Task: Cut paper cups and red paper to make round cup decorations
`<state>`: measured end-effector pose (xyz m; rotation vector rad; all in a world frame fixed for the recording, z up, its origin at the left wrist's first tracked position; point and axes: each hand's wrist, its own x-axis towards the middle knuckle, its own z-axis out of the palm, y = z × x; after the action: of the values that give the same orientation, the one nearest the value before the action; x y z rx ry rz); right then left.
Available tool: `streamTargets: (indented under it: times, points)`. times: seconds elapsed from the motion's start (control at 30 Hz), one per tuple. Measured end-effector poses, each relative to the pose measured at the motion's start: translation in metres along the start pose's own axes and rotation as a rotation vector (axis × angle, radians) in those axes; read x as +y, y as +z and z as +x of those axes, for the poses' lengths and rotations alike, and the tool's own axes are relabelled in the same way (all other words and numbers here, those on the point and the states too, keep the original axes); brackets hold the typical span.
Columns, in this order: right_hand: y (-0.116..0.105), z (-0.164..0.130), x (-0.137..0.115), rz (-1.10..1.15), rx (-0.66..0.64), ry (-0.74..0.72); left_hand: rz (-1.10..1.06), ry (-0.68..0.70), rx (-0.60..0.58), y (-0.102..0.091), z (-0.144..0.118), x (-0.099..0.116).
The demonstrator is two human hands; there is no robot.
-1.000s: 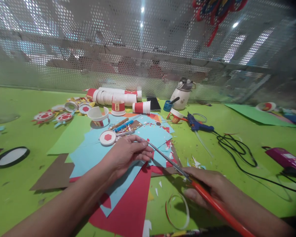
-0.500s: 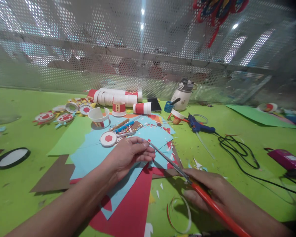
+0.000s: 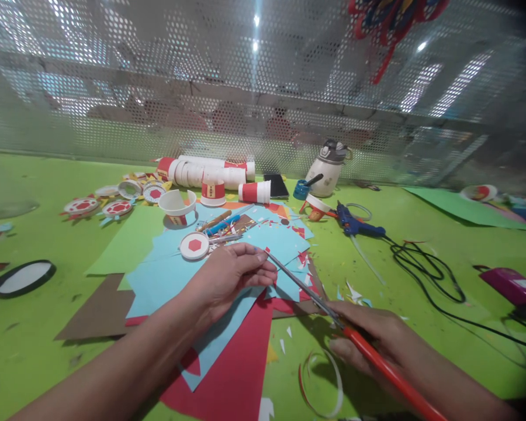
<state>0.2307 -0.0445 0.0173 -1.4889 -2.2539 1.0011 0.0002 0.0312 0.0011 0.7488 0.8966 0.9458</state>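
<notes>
The left hand (image 3: 228,278) is pinching the tip of long scissors (image 3: 304,291) over the blue paper (image 3: 166,275), and the right hand (image 3: 377,339) is closing around their red handle. A small blue pot (image 3: 298,189) is holding a dark stick (contents unclear). The green surface (image 3: 48,316) is lying open at left.

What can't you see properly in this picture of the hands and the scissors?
- Head view: whatever the left hand pinches at the scissors tip is too small to make out.
- The scissors' red handle runs off the bottom edge, and the right hand covers part of it.
- Things behind the mesh wall are blurred.
</notes>
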Motion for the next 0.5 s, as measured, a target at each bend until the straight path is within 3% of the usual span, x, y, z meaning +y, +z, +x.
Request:
streamTargets:
  times: [0.5]
  points:
    - [-0.004,0.002,-0.015,0.011,0.013,0.04,-0.033,-0.042,0.016,0.001,-0.001,0.003]
